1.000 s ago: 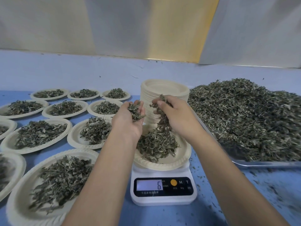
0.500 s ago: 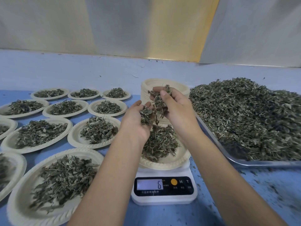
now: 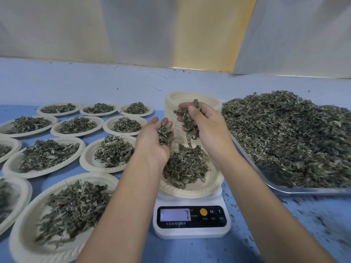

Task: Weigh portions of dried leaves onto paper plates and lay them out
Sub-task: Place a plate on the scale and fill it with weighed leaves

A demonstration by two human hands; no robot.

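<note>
Scale (image 3: 191,218) now reads 7, not 6; left hand (image 3: 152,144) and right hand (image 3: 208,129) clutch dried leaves (image 3: 187,118).

Plate (image 3: 191,192) on scale (image 3: 190,233); stack (image 3: 170,109) seemingly behind

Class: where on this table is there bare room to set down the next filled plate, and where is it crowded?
Free: the table in front of the scale; the pale strip behind the filled plates, along the wall; the littered patch in front of the tray. Crowded: plates pack the left, leaves fill the tray.
</note>
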